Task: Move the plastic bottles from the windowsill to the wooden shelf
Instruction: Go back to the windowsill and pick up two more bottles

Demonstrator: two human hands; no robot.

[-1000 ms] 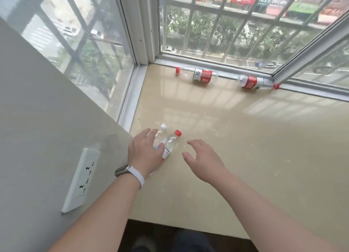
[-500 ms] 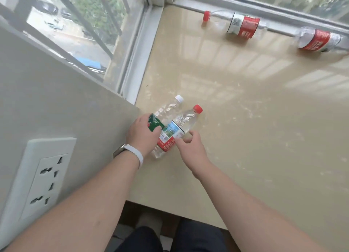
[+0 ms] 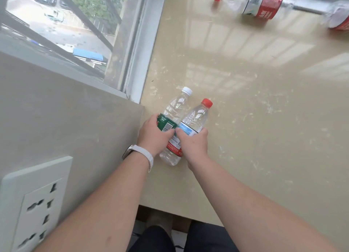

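Two clear plastic bottles lie side by side on the beige windowsill (image 3: 245, 119), close to its left corner. My left hand (image 3: 154, 134) grips the white-capped bottle with a green label (image 3: 175, 108). Around the red-capped bottle with a blue and red label (image 3: 196, 117), my right hand (image 3: 194, 144) has its fingers curled. Far back by the window frame lie two more bottles with red labels, one near the middle (image 3: 262, 2) and one cut off by the right edge (image 3: 340, 17). No wooden shelf is in view.
A tiled wall with a white power socket (image 3: 35, 204) stands at my left, its corner next to my left hand. Barred window glass (image 3: 75, 25) closes off the left and far sides. The sill's front edge (image 3: 179, 213) runs above my legs.
The view has tipped down and closer. My right hand went from touching the red-capped bottle to wrapping round it; my left hand has kept its hold on the green-labelled bottle.
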